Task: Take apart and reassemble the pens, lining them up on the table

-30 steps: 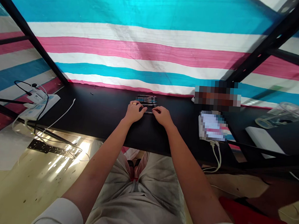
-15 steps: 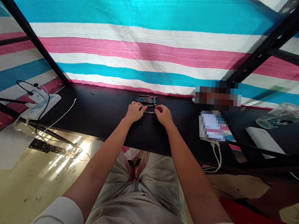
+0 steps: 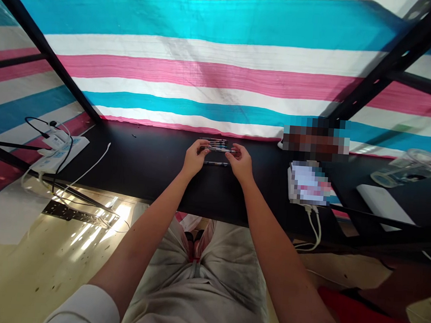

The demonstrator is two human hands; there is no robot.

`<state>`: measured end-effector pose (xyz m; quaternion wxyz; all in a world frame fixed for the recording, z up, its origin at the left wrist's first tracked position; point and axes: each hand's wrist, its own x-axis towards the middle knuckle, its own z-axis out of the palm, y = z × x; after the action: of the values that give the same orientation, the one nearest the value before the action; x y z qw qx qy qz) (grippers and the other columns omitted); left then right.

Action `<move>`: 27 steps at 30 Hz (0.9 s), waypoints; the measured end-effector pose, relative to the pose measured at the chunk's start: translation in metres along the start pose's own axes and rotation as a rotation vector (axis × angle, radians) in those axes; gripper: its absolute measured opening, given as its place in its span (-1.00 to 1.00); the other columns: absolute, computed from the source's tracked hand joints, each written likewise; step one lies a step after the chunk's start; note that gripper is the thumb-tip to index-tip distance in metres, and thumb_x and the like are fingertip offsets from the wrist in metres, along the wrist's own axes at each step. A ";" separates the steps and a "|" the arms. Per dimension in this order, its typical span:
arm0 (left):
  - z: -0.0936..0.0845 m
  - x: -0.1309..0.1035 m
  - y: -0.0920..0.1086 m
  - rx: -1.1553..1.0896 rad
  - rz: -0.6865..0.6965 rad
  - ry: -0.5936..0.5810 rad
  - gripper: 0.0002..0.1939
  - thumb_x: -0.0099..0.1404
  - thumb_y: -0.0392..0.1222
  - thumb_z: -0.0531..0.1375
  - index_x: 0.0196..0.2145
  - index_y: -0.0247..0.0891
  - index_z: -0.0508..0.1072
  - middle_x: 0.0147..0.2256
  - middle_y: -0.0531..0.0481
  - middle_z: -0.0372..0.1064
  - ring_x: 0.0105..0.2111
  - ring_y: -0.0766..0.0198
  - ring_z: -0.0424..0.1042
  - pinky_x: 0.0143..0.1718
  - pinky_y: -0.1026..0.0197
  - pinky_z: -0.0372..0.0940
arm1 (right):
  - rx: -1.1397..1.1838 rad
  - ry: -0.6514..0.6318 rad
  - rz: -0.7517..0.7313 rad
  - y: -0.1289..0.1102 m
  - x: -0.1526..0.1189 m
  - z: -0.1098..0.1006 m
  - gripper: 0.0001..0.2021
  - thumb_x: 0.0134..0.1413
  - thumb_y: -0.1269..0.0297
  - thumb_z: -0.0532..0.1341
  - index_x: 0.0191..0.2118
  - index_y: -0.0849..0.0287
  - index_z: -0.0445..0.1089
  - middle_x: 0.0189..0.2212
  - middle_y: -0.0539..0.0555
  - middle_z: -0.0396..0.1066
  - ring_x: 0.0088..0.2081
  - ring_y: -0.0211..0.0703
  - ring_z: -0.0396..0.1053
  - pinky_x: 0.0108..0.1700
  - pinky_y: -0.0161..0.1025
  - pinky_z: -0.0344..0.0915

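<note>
Both hands reach over the black tabletop, facing each other around a few slim pens. My left hand is closed, thumb and fingers pinching the left end of a pen. The right end of that same pen is pinched by my right hand. Just beyond it lie several more pens in a close row, dark with light and blue parts, partly hidden by the fingers. Nearer to me, a single pen rests crosswise on the table, apart from the row.
On the left a white power strip carries plugs and cables, and a white cable trails over the tabletop. To the right are a blurred-out phone, a white box and a clear container. A striped sheet hangs behind.
Both hands have moved away from me, off the nearest pen, which stays on the table. They now pinch another pen by its ends, close to the row.
</note>
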<state>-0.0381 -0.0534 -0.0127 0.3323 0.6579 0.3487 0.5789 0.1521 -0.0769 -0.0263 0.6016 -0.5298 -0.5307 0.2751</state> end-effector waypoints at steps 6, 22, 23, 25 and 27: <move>0.006 -0.002 0.010 -0.313 -0.151 -0.021 -0.74 0.20 -0.06 0.37 -0.26 -0.27 0.47 -0.22 -0.13 0.55 -0.16 0.15 0.55 0.00 0.05 0.39 | 0.349 -0.166 0.187 -0.024 -0.007 -0.002 -0.60 -0.15 -0.05 0.42 -0.30 0.19 0.49 -0.54 0.03 0.42 -0.57 -0.30 0.25 -0.58 -0.34 0.12; 0.020 -0.001 0.025 -0.819 -0.467 0.090 -0.87 0.39 -0.26 0.22 -0.32 -0.28 0.35 -0.42 0.03 0.40 -0.07 0.13 0.55 0.19 -0.13 0.30 | -0.082 -0.306 -0.103 -0.025 -0.014 0.005 -0.67 0.10 0.01 0.22 -0.37 0.19 0.54 -0.54 0.05 0.41 -0.47 -0.16 0.30 -0.39 -0.22 0.24; 0.022 -0.001 0.025 -0.834 -0.464 0.108 -0.88 0.38 -0.27 0.22 -0.32 -0.28 0.35 -0.42 0.04 0.39 -0.09 0.15 0.55 0.18 -0.12 0.31 | -0.153 -0.271 -0.169 -0.024 -0.015 0.006 -0.70 0.13 0.06 0.19 -0.35 0.18 0.55 -0.47 0.08 0.48 -0.41 -0.11 0.36 -0.31 -0.19 0.28; 0.025 -0.001 0.025 -0.861 -0.464 0.140 -0.88 0.38 -0.28 0.22 -0.32 -0.28 0.35 -0.43 0.04 0.38 -0.11 0.16 0.56 0.16 -0.09 0.33 | -0.255 -0.231 -0.241 -0.023 -0.017 0.008 -0.72 0.18 0.15 0.14 -0.29 0.17 0.57 -0.39 0.11 0.54 -0.35 -0.05 0.43 -0.23 -0.15 0.32; 0.028 -0.001 0.023 -0.872 -0.478 0.174 -0.87 0.38 -0.27 0.22 -0.34 -0.28 0.34 -0.45 0.06 0.36 -0.12 0.17 0.56 0.15 -0.07 0.34 | -0.328 -0.211 -0.281 -0.022 -0.019 0.010 -0.72 0.21 0.20 0.12 -0.25 0.15 0.57 -0.34 0.13 0.57 -0.31 0.00 0.47 -0.18 -0.12 0.35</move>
<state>-0.0085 -0.0680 0.0033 0.6691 0.3090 0.2416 0.6312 0.1327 -0.0970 -0.0133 0.4811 -0.5095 -0.6969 0.1526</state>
